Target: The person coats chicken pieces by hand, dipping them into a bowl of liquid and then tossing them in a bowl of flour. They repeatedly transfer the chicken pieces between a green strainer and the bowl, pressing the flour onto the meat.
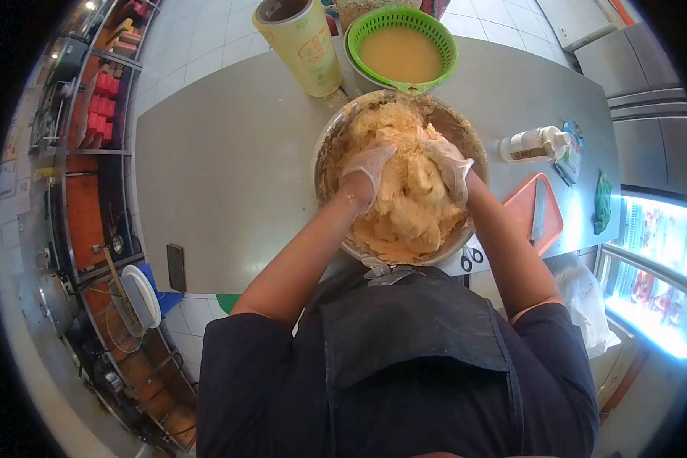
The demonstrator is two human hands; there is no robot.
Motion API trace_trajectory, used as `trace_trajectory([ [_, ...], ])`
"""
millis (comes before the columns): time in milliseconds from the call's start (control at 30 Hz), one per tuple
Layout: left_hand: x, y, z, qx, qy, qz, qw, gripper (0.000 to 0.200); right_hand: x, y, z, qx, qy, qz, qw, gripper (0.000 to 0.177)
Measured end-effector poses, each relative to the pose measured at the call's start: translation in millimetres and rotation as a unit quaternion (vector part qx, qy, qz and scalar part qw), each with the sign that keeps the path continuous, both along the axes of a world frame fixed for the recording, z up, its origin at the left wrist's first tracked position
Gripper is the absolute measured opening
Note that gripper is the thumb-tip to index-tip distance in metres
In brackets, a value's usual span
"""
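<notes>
Both hands were gloved and sunk in the dough [404, 206]. The left hand [366, 172] had its fingers spread and pressed flat on the mound. The right hand [450, 164] was also spread, cupping the far side and pinching nothing. The dough sat heaped in the metal bowl [322, 156], filling most of it.

My call for doing it well: push down and fold from the bowl's rim toward its middle, keep both palms low so the mass doesn't ride over the edge, and scrape the smeared wall as you go.

The bowl stood on a grey table [229, 168] at the near edge. Just beyond the bowl I saw a green strainer [370, 30] with yellow liquid in it, and left of that a yellow tub [301, 53]. Right of the bowl were a white bottle [534, 143], an orange board [520, 204] with a knife [540, 210] on it, and scissors [472, 256] near the rim. A phone [176, 267] lay left of the bowl. Around it all were a tiled floor, shelves to the left and lit fridges to the right.
</notes>
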State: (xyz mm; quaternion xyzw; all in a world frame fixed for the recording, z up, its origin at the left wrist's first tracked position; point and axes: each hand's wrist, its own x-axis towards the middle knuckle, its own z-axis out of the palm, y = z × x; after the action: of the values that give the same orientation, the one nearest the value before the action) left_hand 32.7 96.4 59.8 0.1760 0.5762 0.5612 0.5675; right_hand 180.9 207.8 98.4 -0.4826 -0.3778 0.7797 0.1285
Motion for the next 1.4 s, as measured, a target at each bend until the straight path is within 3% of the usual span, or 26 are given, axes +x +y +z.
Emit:
trace_trajectory([
  [67,-9,0,-1,-0.017,0.084,-0.070,0.994,0.036,4,-5,20,0.106,-0.020,0.112,0.988,0.052],
  [133,-22,-7,4,-0.114,0.237,-0.187,0.947,0.042,10,-4,30,0.211,-0.040,0.219,0.952,0.058],
  [200,-23,-16,15,-0.129,0.237,-0.137,0.953,0.046,17,2,27,0.237,-0.148,0.230,0.933,0.054],
  [233,-18,-26,21,-0.095,0.161,-0.028,0.982,0.046,23,7,21,0.247,-0.201,0.233,0.919,0.052],
  [267,-14,-34,25,-0.059,0.081,0.080,0.992,0.046,33,22,-19,0.200,-0.212,0.184,0.939,0.053],
  [367,-4,-43,28,-0.104,-0.152,0.171,0.968,0.057,39,31,-53,0.030,-0.258,0.025,0.965,0.057],
  [433,1,-48,-13,-0.163,-0.129,0.145,0.967,0.063,41,35,-91,-0.050,-0.282,-0.033,0.957,0.060],
  [567,7,-40,-44,-0.254,-0.169,0.122,0.944,0.073,37,18,-110,-0.086,-0.247,-0.038,0.964,0.066],
  [633,6,-41,-75,-0.241,-0.213,0.086,0.943,0.073,31,17,-125,-0.100,-0.228,-0.042,0.968,0.069],
  [667,7,-41,-85,-0.235,-0.236,0.068,0.941,0.073,37,25,-151,-0.143,-0.167,-0.002,0.976,0.060],
  [767,12,-29,-18,-0.218,-0.267,0.096,0.934,0.062,21,11,-150,-0.201,-0.099,-0.001,0.975,0.056],
  [867,10,-29,-2,-0.207,-0.265,0.089,0.938,0.060,9,5,-136,-0.198,-0.064,0.014,0.978,0.053],
  [1000,11,-30,10,-0.131,-0.243,0.089,0.957,0.057,18,5,-108,-0.131,-0.015,0.064,0.989,0.049],
  [1200,-24,-17,32,-0.009,-0.253,0.039,0.967,0.046,48,23,-17,0.156,0.111,0.215,0.958,0.043],
  [1267,-25,-24,44,-0.055,-0.156,0.039,0.985,0.048,38,17,15,0.117,-0.026,0.147,0.982,0.041],
  [1300,-23,-27,47,-0.076,-0.105,0.040,0.991,0.049,46,18,-3,0.123,-0.028,0.114,0.985,0.044],
  [1367,-14,-47,-22,-0.023,-0.013,0.097,0.995,0.053,63,20,-39,0.137,-0.031,0.049,0.989,0.050],
  [1400,-6,-55,-26,-0.032,-0.034,0.134,0.990,0.055,68,20,-55,0.036,-0.053,0.001,0.998,0.054],
])
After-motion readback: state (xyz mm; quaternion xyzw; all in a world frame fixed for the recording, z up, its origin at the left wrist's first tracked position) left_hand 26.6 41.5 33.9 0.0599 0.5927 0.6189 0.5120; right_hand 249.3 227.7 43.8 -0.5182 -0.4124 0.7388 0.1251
